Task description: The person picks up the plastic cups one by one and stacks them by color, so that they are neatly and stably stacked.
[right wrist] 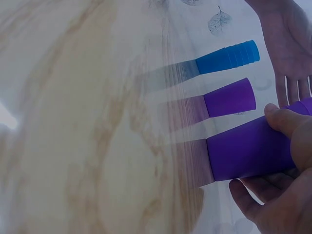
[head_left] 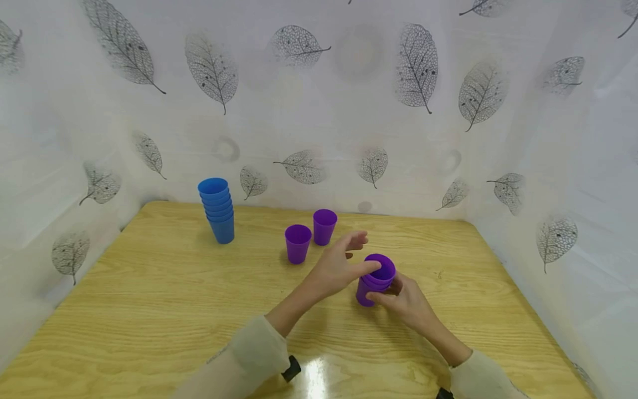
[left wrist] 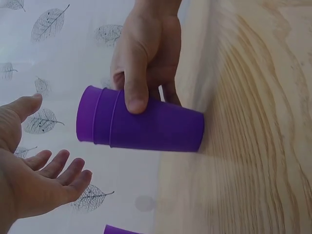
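My right hand (head_left: 411, 305) holds a stack of three nested purple cups (head_left: 366, 295) around its side, thumb at the front. The stack is upright, its base at or just above the tabletop. My left hand (head_left: 333, 270) hovers beside the stack's rim, fingers spread; in the left wrist view that hand (left wrist: 36, 178) is apart from the cups and holds nothing. Two single purple cups stand upright behind: a nearer cup (head_left: 297, 249) and a farther cup (head_left: 324, 230). The right wrist view shows the held stack (right wrist: 253, 146) close up.
A tall stack of blue cups (head_left: 221, 227) stands at the back left of the wooden table (head_left: 149, 310). A pale leaf-printed sheet (head_left: 319, 111) hangs behind the table and along both sides.
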`<state>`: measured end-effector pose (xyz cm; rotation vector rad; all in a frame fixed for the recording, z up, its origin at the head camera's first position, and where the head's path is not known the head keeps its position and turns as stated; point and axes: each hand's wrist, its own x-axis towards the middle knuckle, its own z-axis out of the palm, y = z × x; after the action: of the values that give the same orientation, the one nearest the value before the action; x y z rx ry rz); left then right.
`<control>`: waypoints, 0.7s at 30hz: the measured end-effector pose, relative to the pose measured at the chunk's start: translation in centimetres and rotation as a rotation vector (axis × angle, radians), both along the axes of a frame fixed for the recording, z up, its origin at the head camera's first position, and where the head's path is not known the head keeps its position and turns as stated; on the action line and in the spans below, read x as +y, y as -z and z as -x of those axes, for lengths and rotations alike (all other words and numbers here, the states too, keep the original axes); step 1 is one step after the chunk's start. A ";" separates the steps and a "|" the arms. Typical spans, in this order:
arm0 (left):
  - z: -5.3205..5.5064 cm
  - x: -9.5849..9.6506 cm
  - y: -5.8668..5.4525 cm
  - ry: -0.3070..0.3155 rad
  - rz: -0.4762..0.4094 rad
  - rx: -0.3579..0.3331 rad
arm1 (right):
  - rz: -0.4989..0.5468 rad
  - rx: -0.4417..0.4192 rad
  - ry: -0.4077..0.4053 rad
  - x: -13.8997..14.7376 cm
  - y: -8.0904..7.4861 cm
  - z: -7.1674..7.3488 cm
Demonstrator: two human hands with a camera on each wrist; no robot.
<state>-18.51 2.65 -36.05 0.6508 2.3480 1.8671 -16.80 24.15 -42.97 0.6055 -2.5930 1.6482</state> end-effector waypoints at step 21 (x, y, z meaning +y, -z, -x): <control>0.9 -4.5 0.7 -0.118 -0.012 0.022 | 0.005 -0.009 0.019 -0.1 0.0 -0.1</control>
<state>-19.39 -1.89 -36.79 0.5470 2.4409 1.9322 -16.70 24.07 -42.93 0.5721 -2.5921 1.6553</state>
